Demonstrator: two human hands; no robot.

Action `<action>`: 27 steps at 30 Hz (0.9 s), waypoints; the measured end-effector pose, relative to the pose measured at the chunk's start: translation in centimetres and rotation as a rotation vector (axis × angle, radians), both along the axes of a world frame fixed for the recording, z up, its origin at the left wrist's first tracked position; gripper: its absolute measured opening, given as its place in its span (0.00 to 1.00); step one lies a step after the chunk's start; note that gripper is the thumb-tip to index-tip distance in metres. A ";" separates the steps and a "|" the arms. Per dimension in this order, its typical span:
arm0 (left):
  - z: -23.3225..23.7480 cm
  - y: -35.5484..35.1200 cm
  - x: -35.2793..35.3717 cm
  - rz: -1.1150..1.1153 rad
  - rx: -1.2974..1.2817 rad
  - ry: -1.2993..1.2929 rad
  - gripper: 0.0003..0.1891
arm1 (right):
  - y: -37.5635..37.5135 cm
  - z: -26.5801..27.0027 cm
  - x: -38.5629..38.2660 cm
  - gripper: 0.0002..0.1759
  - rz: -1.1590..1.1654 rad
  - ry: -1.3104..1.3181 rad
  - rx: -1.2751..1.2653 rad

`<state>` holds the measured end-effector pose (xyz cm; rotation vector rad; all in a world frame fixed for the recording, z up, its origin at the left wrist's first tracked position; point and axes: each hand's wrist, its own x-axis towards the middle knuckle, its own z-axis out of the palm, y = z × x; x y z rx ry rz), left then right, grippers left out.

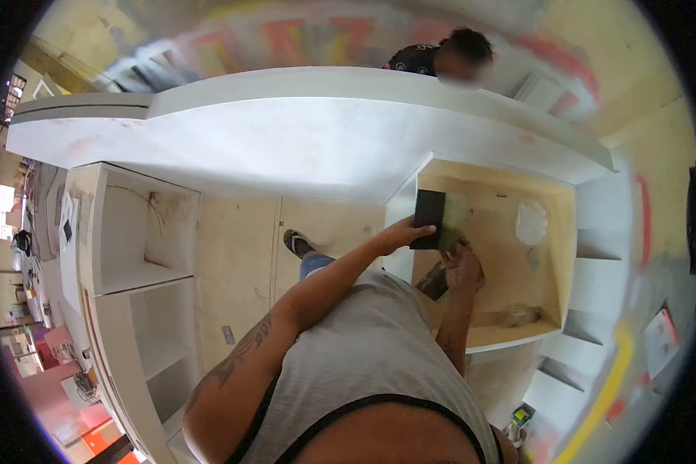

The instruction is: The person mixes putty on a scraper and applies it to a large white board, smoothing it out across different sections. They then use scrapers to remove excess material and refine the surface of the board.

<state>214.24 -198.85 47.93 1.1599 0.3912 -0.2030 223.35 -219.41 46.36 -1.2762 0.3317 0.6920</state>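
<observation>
My left hand (400, 234) grips a flat black rectangular sheet (430, 220), thumb across its front face. A greenish, blurred strip (457, 216) runs along the sheet's right side. Close below, my right hand (463, 267) has its fingers curled together near that strip's lower end. A dark brown flat piece (435, 283) shows beneath the right hand and sticks out to its left; what the fingers close on I cannot tell. Both hands are over an open wooden box compartment (518, 290) with a bare wood inside and white outer sides.
A long white panel (286, 143) runs across in front of me. White cabinets with open shelves (158, 325) stand at left, and more shelves (595, 278) at right. Behind the panel is another person (441, 58). A whitish patch (531, 223) marks the box's wood.
</observation>
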 end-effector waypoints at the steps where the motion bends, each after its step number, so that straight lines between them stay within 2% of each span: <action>1: 0.3 0.9 -0.3 -0.034 0.027 0.048 0.35 | 1.8 1.0 -1.2 0.16 0.010 -0.004 0.000; 3: -0.9 2.3 -1.0 0.003 0.006 0.050 0.35 | 4.8 3.8 -3.4 0.21 -0.027 -0.086 0.269; 4: -0.6 2.8 -1.4 0.028 -0.013 0.058 0.35 | 5.3 3.7 -3.3 0.21 -0.022 -0.086 0.269; 6: 0.1 2.4 -2.5 0.107 -0.016 0.040 0.33 | 6.0 3.2 -3.6 0.20 0.284 -0.351 0.136; 7: 0.6 2.2 -3.0 0.212 -0.196 0.069 0.30 | 6.6 3.7 -4.1 0.20 0.279 -0.345 0.139; 8: 1.4 2.0 -3.6 0.317 -0.373 0.099 0.28 | 7.5 4.8 -4.8 0.20 0.427 -0.600 -0.011; 9: 4.9 1.6 -4.5 0.398 -0.281 0.024 0.25 | 8.2 5.5 -5.1 0.20 0.569 -0.851 -0.168; 10: 4.4 2.0 -4.8 0.385 -0.278 0.035 0.25 | 8.6 5.7 -5.1 0.20 0.556 -0.840 -0.170; 12: 1.6 2.9 -5.2 0.315 -0.389 0.040 0.24 | 8.8 5.6 -4.6 0.19 0.511 -0.846 -0.359; 13: 1.6 3.9 -5.4 0.297 -0.279 0.141 0.20 | 9.7 4.8 -4.3 0.17 0.359 -0.646 -0.169; 14: 1.7 4.2 -5.8 0.289 -0.279 0.146 0.20 | 9.5 4.5 -4.3 0.17 0.351 -0.641 -0.173; 16: 2.8 4.5 -6.4 0.410 -0.432 -0.057 0.20 | 9.5 5.2 -4.7 0.16 0.344 -0.504 -0.111; 17: 2.5 4.6 -6.5 0.391 -0.394 -0.048 0.22 | 9.8 5.9 -5.1 0.16 0.343 -0.505 -0.108; 18: 2.3 4.4 -6.6 0.395 -0.390 -0.049 0.22 | 10.1 6.4 -5.7 0.18 0.502 -0.881 -0.185; 19: 2.6 4.1 -6.6 0.409 -0.402 -0.084 0.27 | 10.4 6.7 -6.4 0.20 0.657 -1.258 -0.257; 20: 2.8 3.9 -6.8 0.422 -0.414 -0.117 0.32 | 10.9 7.0 -7.2 0.20 0.661 -1.257 -0.247; 21: 2.9 3.7 -7.1 0.428 -0.408 -0.113 0.32 | 11.4 7.2 -8.3 0.24 0.749 -1.404 -0.292; 22: 2.9 4.0 -7.4 0.440 -0.496 -0.148 0.39 | 12.2 7.3 -9.1 0.28 0.834 -1.551 -0.341; 23: 2.9 4.4 -7.7 0.450 -0.583 -0.185 0.45 | 12.8 7.1 -9.6 0.28 0.832 -1.549 -0.335; 25: 1.8 5.3 -8.9 0.415 -0.571 -0.123 0.48 | 13.5 6.5 -10.2 0.38 0.920 -1.449 -0.331; 26: 1.0 5.9 -9.8 0.377 -0.565 -0.057 0.51 | 14.0 6.1 -10.2 0.38 0.916 -1.438 -0.326; 27: 0.0 6.4 -10.9 0.335 -0.526 -0.033 0.50 | 14.4 5.5 -10.1 0.40 1.012 -1.319 -0.278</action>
